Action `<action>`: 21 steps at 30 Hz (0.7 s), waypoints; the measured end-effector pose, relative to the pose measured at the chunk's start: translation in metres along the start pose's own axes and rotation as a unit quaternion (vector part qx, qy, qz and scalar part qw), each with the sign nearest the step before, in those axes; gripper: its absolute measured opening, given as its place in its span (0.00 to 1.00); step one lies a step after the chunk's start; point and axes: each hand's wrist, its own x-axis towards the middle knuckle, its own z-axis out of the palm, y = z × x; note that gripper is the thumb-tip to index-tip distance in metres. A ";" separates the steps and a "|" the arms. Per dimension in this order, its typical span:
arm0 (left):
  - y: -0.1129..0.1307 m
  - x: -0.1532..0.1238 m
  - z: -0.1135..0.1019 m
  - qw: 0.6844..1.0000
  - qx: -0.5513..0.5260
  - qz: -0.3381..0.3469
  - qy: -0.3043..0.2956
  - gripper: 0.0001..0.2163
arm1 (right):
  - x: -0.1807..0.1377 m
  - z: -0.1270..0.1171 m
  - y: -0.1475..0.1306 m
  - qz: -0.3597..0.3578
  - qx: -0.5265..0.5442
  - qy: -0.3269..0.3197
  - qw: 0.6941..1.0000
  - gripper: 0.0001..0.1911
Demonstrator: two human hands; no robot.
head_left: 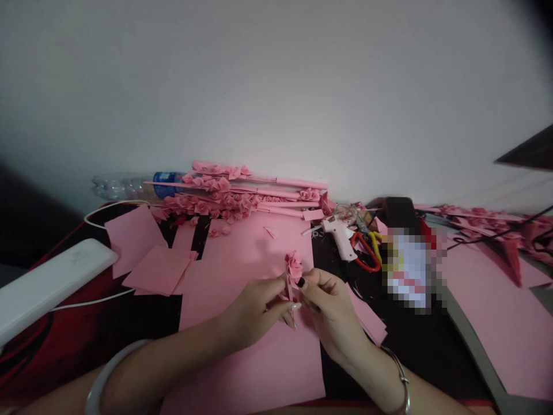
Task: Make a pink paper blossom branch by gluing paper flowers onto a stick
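A small pink paper flower [294, 265] on a thin stem stands upright between my two hands, above large pink paper sheets [254, 369]. My left hand [270, 305] is closed, its thumb and fingers pinching the stem below the bloom. From the other side, my right hand [324, 297] pinches at the flower's lower edge with thumb and forefinger. Its remaining fingers are curled and partly hidden. A small folded pink paper piece [271, 232] lies on the sheet just beyond the flower.
Finished pink paper flower stems [224, 202] are heaped along the wall beside a plastic bottle [125, 187]. A glue gun [339, 236] and red-handled scissors [367, 256] lie right of centre. Square pink papers [155, 268] and a long white device [60, 282] occupy the left.
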 end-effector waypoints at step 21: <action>0.001 0.005 -0.003 0.994 -0.089 -0.066 -0.022 0.05 | 0.018 0.010 0.002 -0.084 -0.224 0.028 0.970 0.14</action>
